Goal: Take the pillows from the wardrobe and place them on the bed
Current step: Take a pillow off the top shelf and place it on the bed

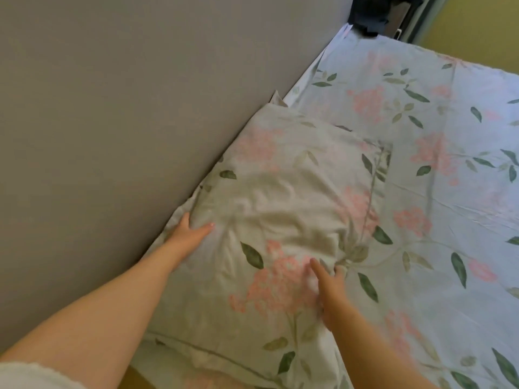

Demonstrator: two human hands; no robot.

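Floral pillow [280,209] flat on bed [438,203], one side against grey headboard [112,108]. Left hand [188,232] grips headboard-side edge; right hand [329,290] pinches opposite edge.

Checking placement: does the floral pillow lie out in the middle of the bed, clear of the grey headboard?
No: the white floral-print fabric pillow lies along the grey headboard at the edge of the floral-sheeted bed.

Soft, diffuse daylight — brightest and bluish on the bed sheet [421,192] at right, dimmer and warmer over the pillow [280,197] beside the grey wall [112,108]. Shadows are faint, gathering in the pillow's creases. The right hand [331,293] is motion-blurred; detail is slightly soft throughout, and the wide-angle lens bends straight edges near the frame borders.
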